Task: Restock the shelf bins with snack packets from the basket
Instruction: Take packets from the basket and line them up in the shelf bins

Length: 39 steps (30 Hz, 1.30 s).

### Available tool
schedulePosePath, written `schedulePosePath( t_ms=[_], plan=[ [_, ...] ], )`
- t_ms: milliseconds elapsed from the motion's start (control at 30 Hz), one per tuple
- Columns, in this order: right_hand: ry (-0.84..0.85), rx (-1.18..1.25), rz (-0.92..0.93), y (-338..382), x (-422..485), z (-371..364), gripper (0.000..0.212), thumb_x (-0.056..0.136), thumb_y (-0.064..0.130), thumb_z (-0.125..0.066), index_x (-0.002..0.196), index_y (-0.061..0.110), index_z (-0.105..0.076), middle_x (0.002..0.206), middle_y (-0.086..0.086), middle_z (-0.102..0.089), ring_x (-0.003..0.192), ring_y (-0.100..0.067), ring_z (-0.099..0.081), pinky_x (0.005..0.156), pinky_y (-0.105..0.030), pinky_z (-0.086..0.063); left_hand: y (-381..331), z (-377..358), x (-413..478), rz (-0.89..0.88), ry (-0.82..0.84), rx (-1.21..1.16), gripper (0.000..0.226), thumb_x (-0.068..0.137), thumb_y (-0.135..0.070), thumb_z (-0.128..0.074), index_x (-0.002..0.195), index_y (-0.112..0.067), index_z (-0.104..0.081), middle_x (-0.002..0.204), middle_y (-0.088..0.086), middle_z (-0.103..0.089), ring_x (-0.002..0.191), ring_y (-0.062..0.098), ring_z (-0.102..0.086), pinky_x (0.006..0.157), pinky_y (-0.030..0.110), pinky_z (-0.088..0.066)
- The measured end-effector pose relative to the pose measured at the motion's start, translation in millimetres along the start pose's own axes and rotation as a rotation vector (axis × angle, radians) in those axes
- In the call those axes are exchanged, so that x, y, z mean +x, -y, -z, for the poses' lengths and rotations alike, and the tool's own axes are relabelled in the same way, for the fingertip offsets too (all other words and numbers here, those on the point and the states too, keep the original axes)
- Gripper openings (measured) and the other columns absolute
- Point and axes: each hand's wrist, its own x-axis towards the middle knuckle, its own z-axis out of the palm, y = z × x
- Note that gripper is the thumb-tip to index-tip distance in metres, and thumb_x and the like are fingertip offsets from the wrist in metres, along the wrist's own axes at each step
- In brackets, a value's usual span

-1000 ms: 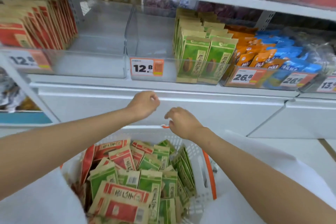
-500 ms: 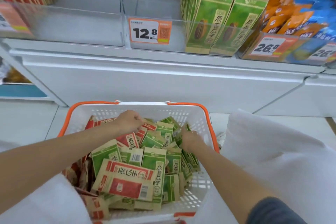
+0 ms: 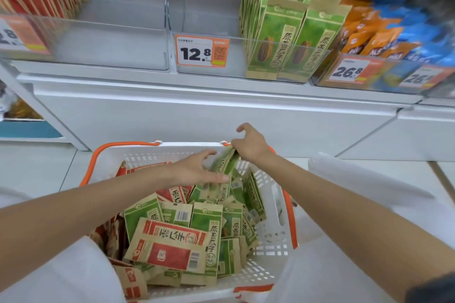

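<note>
Half-empty shelf bin [image 3: 197, 19] above; my right hand [image 3: 250, 146] pinches floppy, probably light packets [image 3: 225, 162] by their tops, left hand [image 3: 194, 171] flat alongside.

packets [image 3: 172, 246] in basket [image 3: 273, 248], basket below shelf bins [image 3: 118, 44], hands [image 3: 194, 170] above packets

An orange and white price tag [image 3: 202, 53] printed "12.8" is seen in the middle. A second tag [image 3: 350, 72] printed "26.8" is placed further to the right. Orange pouches [image 3: 369, 40] and blue pouches [image 3: 418, 29] are stacked behind it, the blue ones partly blurred. A blurred tag [image 3: 22, 34] is cut by the left border. Below the tags a long white panel [image 3: 221, 115] is mounted. The floor [image 3: 37, 172] is covered with pale tiles.
</note>
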Motion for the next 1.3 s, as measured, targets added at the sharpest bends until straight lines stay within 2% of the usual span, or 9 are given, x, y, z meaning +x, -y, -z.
schedulePosePath(
  t_ms=[67,167,233,333,567,867,1033,1167,1300],
  plan=[
    [0.053,0.21,-0.07,14.8,-11.6,13.7,0.007,0.089,0.008,-0.056,0.093,0.004,-0.06,0.069,-0.014,-0.062,0.053,-0.022,-0.06,0.062,-0.035,-0.057,-13.1,-6.1,-5.7,-0.052,0.067,-0.014,0.089,0.076,-0.042,-0.079,0.147,-0.031,-0.027,0.136,-0.007,-0.048,0.118,0.014,-0.053,0.094,0.026,-0.047],
    [0.153,0.416,-0.15,25.3,-24.7,32.8,0.018,0.092,0.008,-0.056,0.083,-0.006,-0.063,0.066,-0.016,-0.066,0.05,-0.021,-0.063,0.057,-0.029,-0.059,-22.7,-4.5,-10.5,-0.046,0.118,-0.1,0.051,0.084,-0.018,-0.074,0.129,-0.018,-0.051,0.117,0.009,-0.067,0.102,0.024,-0.068,0.092,0.039,-0.055],
    [0.132,0.324,-0.065,28.2,-27.7,46.0,0.02,0.093,0.012,-0.055,0.079,-0.002,-0.062,0.065,-0.01,-0.061,0.052,-0.019,-0.054,0.052,-0.025,-0.047,-24.3,2.2,-12.8,-0.016,0.109,-0.247,0.034,0.09,-0.011,-0.067,0.122,-0.012,-0.057,0.11,0.015,-0.071,0.095,0.029,-0.071,0.087,0.043,-0.057],
    [0.062,0.238,0.034,32.5,-25.3,62.3,0.019,0.09,0.009,-0.055,0.083,-0.007,-0.063,0.074,-0.008,-0.053,0.066,-0.018,-0.043,0.058,-0.028,-0.034,-27.6,13.6,-15.0,-0.044,0.109,-0.407,0.031,0.094,-0.026,-0.06,0.122,-0.012,-0.059,0.11,0.015,-0.072,0.096,0.03,-0.07,0.085,0.044,-0.058],
    [0.271,0.134,0.082,40.2,-19.9,79.4,0.015,0.082,0.012,-0.075,0.095,0.007,-0.068,0.088,-0.004,-0.07,0.076,-0.012,-0.062,0.066,-0.02,-0.048,-31.9,26.1,-8.4,-0.135,-0.025,-0.476,0.03,0.095,-0.028,-0.057,0.122,-0.018,-0.059,0.108,0.009,-0.073,0.096,0.024,-0.07,0.088,0.04,-0.056],
    [0.071,0.115,0.249,57.1,-25.2,111.8,0.013,0.079,0.01,-0.078,0.079,0.01,-0.065,0.071,-0.001,-0.065,0.062,-0.014,-0.054,0.057,-0.025,-0.041,-49.9,40.4,-2.3,-0.235,-0.189,-0.293,0.024,0.093,-0.022,-0.062,0.116,-0.017,-0.066,0.107,-0.001,-0.073,0.102,0.013,-0.068,0.091,0.026,-0.052],
    [-0.099,-0.1,0.468,76.6,-34.3,142.9,0.014,0.081,0.016,-0.077,0.091,0.014,-0.067,0.089,-0.003,-0.071,0.081,-0.022,-0.068,0.073,-0.041,-0.057,-95.5,52.9,2.0,-0.459,-0.417,-0.243,0.036,0.087,-0.011,-0.069,0.122,-0.014,-0.062,0.101,0.001,-0.069,0.094,0.013,-0.065,0.079,0.028,-0.058],
    [-0.381,-0.119,0.615,110.9,-30.6,202.5,0.037,0.082,0.022,-0.076,0.114,0.01,-0.064,0.112,0.0,-0.066,0.103,-0.016,-0.062,0.091,-0.033,-0.05,-171.3,82.3,14.0,-0.685,-0.572,-0.219,0.033,0.086,-0.01,-0.071,0.118,-0.013,-0.063,0.099,0.004,-0.066,0.091,0.014,-0.063,0.081,0.034,-0.057],
    [-0.549,-0.19,0.735,140.4,-29.7,253.6,0.025,0.083,0.022,-0.075,0.102,0.012,-0.062,0.095,0.001,-0.064,0.092,-0.015,-0.061,0.078,-0.029,-0.048,-235.7,99.4,24.4,-0.836,-0.666,-0.165,0.022,0.086,-0.007,-0.07,0.106,-0.014,-0.063,0.092,0.002,-0.062,0.088,0.012,-0.06,0.075,0.038,-0.058]
  ],
)
